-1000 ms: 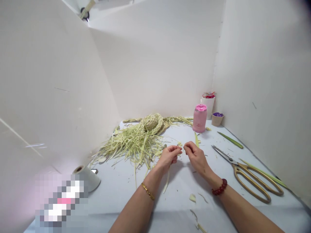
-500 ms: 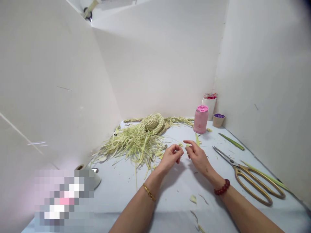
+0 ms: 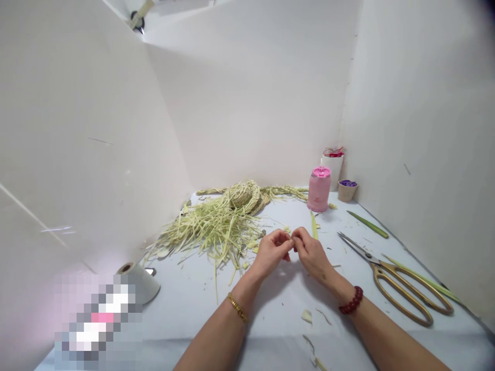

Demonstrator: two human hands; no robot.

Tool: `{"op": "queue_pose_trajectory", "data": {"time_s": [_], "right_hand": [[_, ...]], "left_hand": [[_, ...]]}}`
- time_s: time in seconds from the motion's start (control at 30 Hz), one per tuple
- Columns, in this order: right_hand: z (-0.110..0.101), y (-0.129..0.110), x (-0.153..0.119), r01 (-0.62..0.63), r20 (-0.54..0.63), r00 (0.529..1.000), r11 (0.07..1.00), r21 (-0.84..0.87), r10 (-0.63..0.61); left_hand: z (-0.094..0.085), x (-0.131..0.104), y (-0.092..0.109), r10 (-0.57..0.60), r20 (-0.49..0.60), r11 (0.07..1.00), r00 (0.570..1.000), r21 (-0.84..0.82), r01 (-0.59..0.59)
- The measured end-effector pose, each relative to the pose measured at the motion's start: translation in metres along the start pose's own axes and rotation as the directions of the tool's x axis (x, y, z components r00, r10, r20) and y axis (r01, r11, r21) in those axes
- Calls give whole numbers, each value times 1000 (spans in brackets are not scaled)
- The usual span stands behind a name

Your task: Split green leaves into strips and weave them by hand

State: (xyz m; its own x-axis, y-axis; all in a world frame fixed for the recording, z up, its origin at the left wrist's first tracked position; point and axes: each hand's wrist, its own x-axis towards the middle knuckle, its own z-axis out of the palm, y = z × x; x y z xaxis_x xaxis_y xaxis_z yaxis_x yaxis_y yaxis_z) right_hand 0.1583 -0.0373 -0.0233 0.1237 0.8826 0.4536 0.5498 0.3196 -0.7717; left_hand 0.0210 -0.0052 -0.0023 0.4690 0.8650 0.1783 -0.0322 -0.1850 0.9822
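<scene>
My left hand (image 3: 274,251) is raised over the middle of the table, its thumb and fingers pinched together. Against its fingertips sits my right hand (image 3: 308,252), also closed in a pinch. Whatever lies between the fingertips, if anything, is too small to make out. Beyond my left hand spreads a heap of pale green straw strands (image 3: 216,224). A coiled woven straw piece (image 3: 245,196) rests at the back of that heap. Just behind my right hand lies a flat green leaf strip (image 3: 313,225).
Large gold-handled scissors (image 3: 402,288) lie open at the right, near a green leaf (image 3: 368,224). A pink bottle (image 3: 319,191), a white cup (image 3: 333,167) and a small paper cup (image 3: 347,191) stand at the back right. At the left is a white thread cone (image 3: 141,283). Leaf scraps (image 3: 307,316) lie in front.
My right hand has moved left, and its extended index finger has curled in to meet my left fingertips. My left hand has hardly moved.
</scene>
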Motion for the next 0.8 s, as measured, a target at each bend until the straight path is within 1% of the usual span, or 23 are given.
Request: {"op": "queue_pose_trajectory", "data": {"time_s": [0.17,0.27,0.43,0.63,0.73,0.8], "right_hand": [[1,0,-2,17,10,1000,999,-30,-17],[0,-1,-3,26,3,1000,999,-48,-26],[-2,-2,-2,53,9,999,996,-65,-52],[-5,-3,-2,181,20,983,978,-102,-180],[-6,-5,-2,211,11,977,973,-96,-211],[-6,-7,-3,208,9,978,975,-80,-208]], "left_hand": [[1,0,2,16,-30,1000,999,-26,-17],[1,-1,4,-1,-55,1000,998,-16,0],[-3,1,2,-55,-85,998,995,-21,54],[-7,4,-3,-154,-76,975,985,-171,139],[-7,4,-1,-203,-73,959,976,-214,184],[-7,4,0,-227,-64,952,972,-225,208]]}}
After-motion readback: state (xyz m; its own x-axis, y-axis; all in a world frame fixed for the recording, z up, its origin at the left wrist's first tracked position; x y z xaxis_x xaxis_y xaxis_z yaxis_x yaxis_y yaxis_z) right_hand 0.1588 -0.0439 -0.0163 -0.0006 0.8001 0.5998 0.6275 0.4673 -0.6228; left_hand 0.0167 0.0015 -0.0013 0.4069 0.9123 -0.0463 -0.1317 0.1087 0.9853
